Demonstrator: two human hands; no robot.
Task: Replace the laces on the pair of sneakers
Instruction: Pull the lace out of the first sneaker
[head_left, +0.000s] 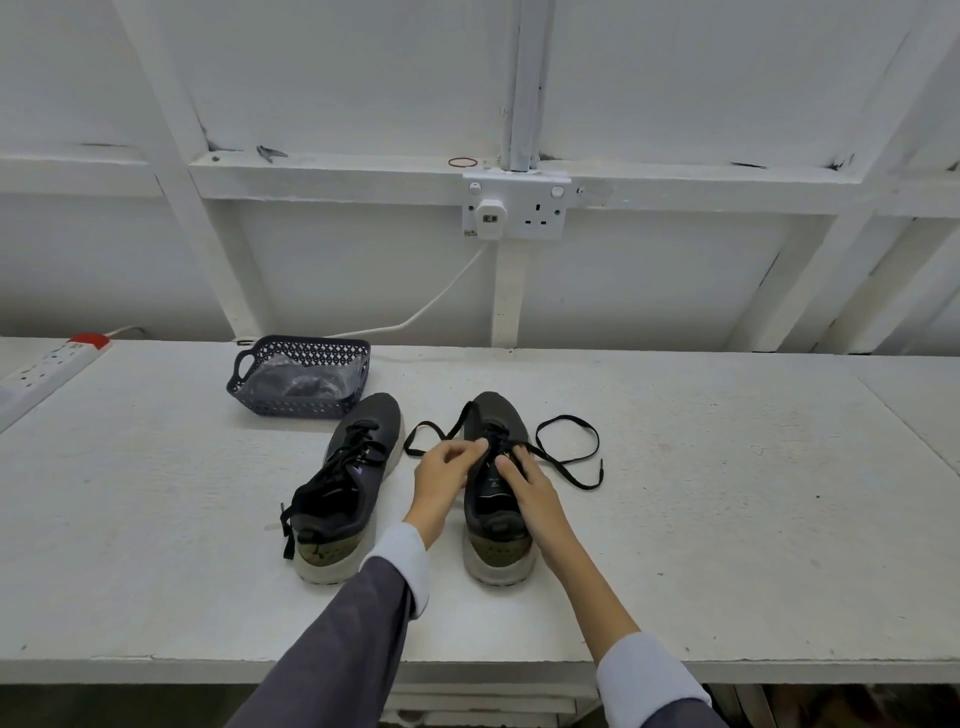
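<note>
bending over a white table (675, 519), the person works on the right sneaker (493, 525), which stands near the middle of the table with its heel toward them and its toe toward the wall. the left hand (448, 470) has its fingers curled, with thumb and forefinger pinching the black lace (458, 422) at the lacing on top of this shoe. the right hand (525, 486) lies on the shoe's upper and tongue with its fingers fairly straight and slightly spread, gripping nothing that can be seen. the lace is mostly loose: one length loops out on the table to the left of the shoe's toe, and another makes a wide loop to the right, with its tip lying on the table.

the left sneaker (340, 493) stands just beside the first, apart from it and pointing the same way. it is laced, and one lace end hangs down by the heel.

a dark plastic basket (291, 405) sits beyond the left sneaker's toe and holds a crumpled clear plastic bag (304, 379). a white power strip (47, 366) lies at the far left edge. on the wall behind, a double wall socket (540, 210) carries a white plug (488, 218) whose cable (431, 306) runs down to the table. a red rubber band (462, 162) rests on the ledge above.
</note>
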